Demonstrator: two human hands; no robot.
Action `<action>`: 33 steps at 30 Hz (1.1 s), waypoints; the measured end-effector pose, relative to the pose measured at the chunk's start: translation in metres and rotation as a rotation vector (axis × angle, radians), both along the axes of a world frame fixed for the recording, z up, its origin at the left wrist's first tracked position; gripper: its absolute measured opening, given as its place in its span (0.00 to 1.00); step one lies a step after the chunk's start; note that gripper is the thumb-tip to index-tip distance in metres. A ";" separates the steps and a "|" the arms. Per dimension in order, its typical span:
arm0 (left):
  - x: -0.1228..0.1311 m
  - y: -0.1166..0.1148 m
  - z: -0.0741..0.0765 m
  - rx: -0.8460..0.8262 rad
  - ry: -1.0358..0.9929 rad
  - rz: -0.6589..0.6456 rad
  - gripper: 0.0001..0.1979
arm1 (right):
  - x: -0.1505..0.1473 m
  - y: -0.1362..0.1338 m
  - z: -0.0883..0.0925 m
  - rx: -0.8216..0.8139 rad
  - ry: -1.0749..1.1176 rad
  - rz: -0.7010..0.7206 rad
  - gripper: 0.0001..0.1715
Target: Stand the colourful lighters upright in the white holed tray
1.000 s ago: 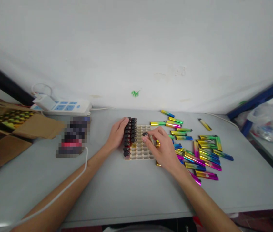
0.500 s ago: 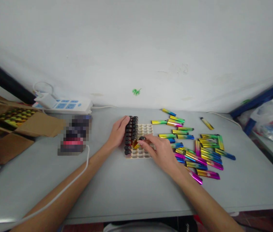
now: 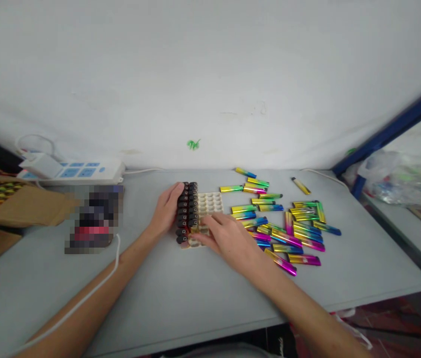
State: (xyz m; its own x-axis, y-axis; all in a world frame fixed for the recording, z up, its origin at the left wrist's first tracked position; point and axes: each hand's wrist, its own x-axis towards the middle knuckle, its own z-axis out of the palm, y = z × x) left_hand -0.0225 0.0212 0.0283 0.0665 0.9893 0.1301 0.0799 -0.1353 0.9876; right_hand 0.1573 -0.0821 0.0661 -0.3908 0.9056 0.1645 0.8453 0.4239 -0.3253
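A pale tray (image 3: 210, 200) with rows of oval holes lies on the table. Its left side holds two columns of upright, black-capped sticks that look like vape pens (image 3: 182, 204). My left hand (image 3: 167, 209) is curled against the outer column, its fingertips at the far end and partly hidden. At the near end of the second column, my right hand (image 3: 229, 238) pinches a gold vape pen (image 3: 194, 230), whose lower part is down at the tray. The right fingers cover part of it and the nearby holes.
Several loose shiny vape pens (image 3: 287, 238) lie scattered on the right. To the left are a blurred-out item (image 3: 93, 219), an open carton (image 3: 31, 201) with more pieces inside, and a power strip (image 3: 83, 171) by the wall. A white cable (image 3: 115, 261) crosses my left forearm.
The view has swung a little to the right. My right hand has brought the gold vape pen down and nearer, into line with the second column. My left hand stays against the row.
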 end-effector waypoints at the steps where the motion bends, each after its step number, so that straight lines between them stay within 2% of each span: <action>1: 0.000 0.000 0.000 -0.002 -0.003 -0.001 0.20 | 0.006 -0.005 -0.002 -0.001 0.029 -0.009 0.17; 7: -0.002 0.002 -0.002 -0.025 0.007 0.006 0.19 | 0.066 -0.049 -0.015 0.029 0.254 -0.119 0.06; 10: -0.002 0.002 -0.002 -0.038 0.016 0.003 0.20 | 0.104 -0.070 -0.018 0.074 0.275 -0.219 0.07; 12: -0.003 0.003 -0.002 -0.037 0.021 0.007 0.21 | 0.127 -0.085 -0.020 0.160 0.240 -0.283 0.08; 15: -0.003 0.003 -0.001 -0.032 0.030 0.019 0.21 | 0.151 -0.105 -0.025 0.273 0.154 -0.360 0.17; 19: -0.002 0.003 0.000 -0.060 0.027 0.021 0.22 | 0.154 -0.124 -0.041 0.230 -0.019 -0.360 0.37; 21: -0.002 0.002 0.000 -0.065 0.032 0.018 0.23 | 0.150 -0.126 -0.050 0.185 -0.111 -0.365 0.40; 24: -0.002 0.001 0.002 -0.049 0.043 0.020 0.23 | 0.142 -0.119 -0.058 0.144 -0.163 -0.399 0.40; 33: -0.004 0.002 0.001 -0.047 0.045 0.022 0.21 | 0.137 -0.074 -0.054 0.133 -0.103 -0.395 0.38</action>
